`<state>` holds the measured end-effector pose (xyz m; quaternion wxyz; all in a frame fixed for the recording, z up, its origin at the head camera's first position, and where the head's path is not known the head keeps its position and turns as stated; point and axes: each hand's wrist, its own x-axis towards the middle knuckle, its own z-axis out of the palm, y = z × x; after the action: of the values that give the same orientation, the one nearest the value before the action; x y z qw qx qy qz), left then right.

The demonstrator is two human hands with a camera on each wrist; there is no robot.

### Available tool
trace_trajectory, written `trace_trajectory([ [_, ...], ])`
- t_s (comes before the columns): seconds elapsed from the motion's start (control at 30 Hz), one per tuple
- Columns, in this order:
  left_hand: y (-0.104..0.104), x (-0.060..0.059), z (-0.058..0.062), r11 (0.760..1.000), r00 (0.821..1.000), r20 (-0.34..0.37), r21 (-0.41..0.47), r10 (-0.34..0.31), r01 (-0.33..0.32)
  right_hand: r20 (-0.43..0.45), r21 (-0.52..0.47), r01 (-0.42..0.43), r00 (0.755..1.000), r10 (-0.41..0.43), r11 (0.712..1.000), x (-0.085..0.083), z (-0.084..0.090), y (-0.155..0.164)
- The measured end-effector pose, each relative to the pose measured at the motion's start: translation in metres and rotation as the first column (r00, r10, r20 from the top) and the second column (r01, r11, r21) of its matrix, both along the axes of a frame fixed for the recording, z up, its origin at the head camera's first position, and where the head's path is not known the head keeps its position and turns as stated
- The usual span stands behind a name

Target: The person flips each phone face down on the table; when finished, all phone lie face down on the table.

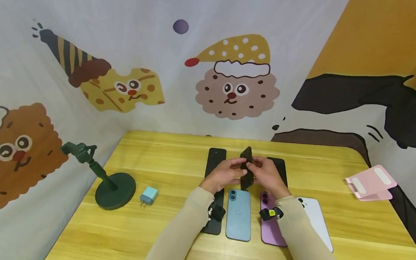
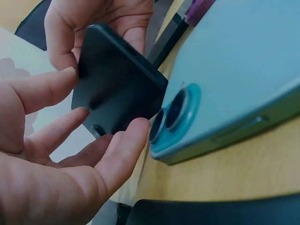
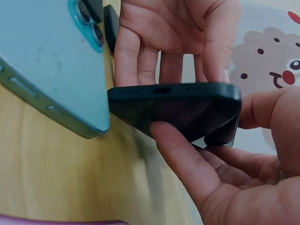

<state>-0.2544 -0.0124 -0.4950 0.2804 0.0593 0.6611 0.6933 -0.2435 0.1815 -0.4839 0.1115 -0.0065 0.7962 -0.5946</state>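
- Above the desk [image 1: 149,238], at its middle, the left hand [image 1: 223,174] and right hand [image 1: 268,176] both pinch a black phone [image 1: 246,169], held up on end.
- The right wrist view alone shows its bottom edge with the port.
- The left wrist view shows the blue phone [image 2: 234,79] lying just beside it.

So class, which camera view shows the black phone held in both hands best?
The head view: the black phone shows whole, tilted above the table between both hands. The left wrist view shows only its dark back; the right wrist view shows just its bottom edge with the port.
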Motion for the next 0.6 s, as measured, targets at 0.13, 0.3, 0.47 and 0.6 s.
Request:
trace_trajectory([
  [0.13,-0.002,-0.001,0.001,0.993,0.994,0.007,0.047,0.111,-0.111,-0.015,-0.018,0.013,1.0,-0.013,1.0,0.0,0.006,0.001],
  [0.3,-0.003,-0.002,-0.001,0.97,0.973,0.048,0.081,0.225,-0.228,-0.049,-0.051,0.009,0.999,-0.011,0.999,0.003,0.016,0.0],
  [0.47,-0.003,-0.001,-0.002,0.963,0.964,0.094,0.089,0.247,-0.255,-0.068,-0.075,0.008,0.998,-0.013,0.997,0.008,0.027,-0.006],
  [0.6,-0.003,-0.001,0.001,0.957,0.959,0.084,0.084,0.271,-0.278,-0.067,-0.055,0.013,0.998,-0.016,0.998,0.009,0.031,-0.007],
])
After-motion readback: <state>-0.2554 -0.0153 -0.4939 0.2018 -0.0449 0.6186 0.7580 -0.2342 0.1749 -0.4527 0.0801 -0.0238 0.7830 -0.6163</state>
